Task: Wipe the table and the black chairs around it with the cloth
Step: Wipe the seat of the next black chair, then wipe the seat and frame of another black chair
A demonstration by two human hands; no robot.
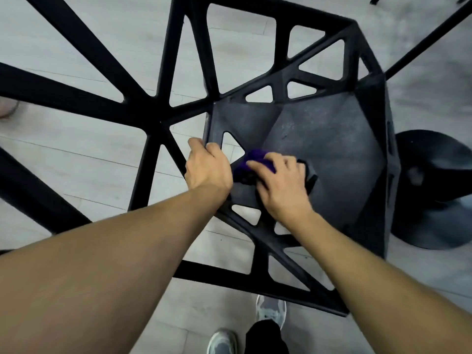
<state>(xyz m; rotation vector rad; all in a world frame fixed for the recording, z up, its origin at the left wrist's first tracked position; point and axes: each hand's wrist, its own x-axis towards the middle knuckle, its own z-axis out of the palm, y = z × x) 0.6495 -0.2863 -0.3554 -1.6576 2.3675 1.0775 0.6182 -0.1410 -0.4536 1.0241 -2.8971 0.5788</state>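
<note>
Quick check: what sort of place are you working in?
Probably a café or dining area: a black lattice chair, a round black pedestal base beside it, and a pale plank floor.

Seat (pixel 332 149) open to the right; chair struts (pixel 278 251) crowd near side.

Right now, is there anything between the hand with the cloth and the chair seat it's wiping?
Nothing visible. The right hand presses the purple cloth straight onto the black chair seat, near its left edge. The left hand grips that edge beside the cloth, not under it. The rest of the seat ahead lies bare.
</note>
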